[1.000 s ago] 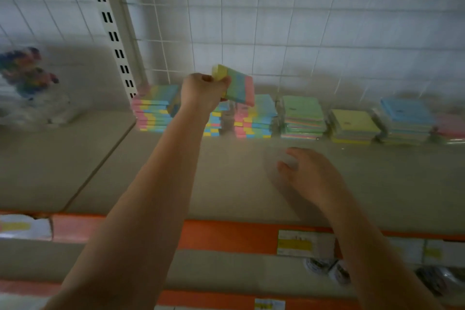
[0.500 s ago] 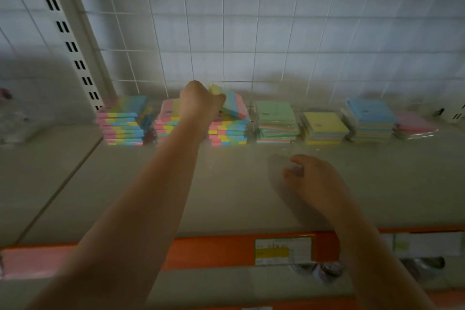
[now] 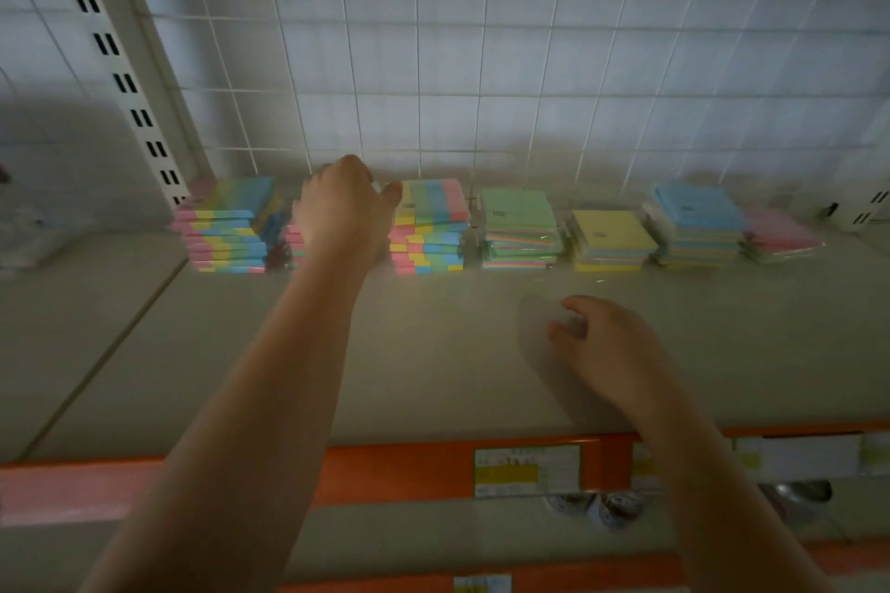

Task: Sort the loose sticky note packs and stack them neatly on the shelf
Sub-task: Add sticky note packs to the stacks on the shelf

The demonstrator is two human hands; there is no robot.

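The left hand (image 3: 344, 207) reaches to the back of the shelf (image 3: 433, 352), at about eleven o'clock from where the person stands, and sits over the second striped stack (image 3: 294, 243), hiding most of it; the thumb points toward the third striped stack (image 3: 428, 226) at twelve o'clock. The fingers are curled over out of sight, so I cannot tell whether they grip a pack or just rest on the pile. The right hand (image 3: 611, 347) hovers low over the bare shelf at two o'clock, fingers loosely curled and holding nothing. Along the back wall run the first striped stack (image 3: 226, 226) at ten o'clock, then the green stack (image 3: 520, 226), yellow stack (image 3: 609, 238), blue stack (image 3: 698, 222) and pink stack (image 3: 780, 236) out toward three o'clock. The risk I see is with the striped piles: their edges already sit staggered, and they stand close together, so a wrist pulling back carelessly could drag the top pack askew or nudge a neighbouring pile over. The plastic wrapping looks slippery, which would make a slide easier.
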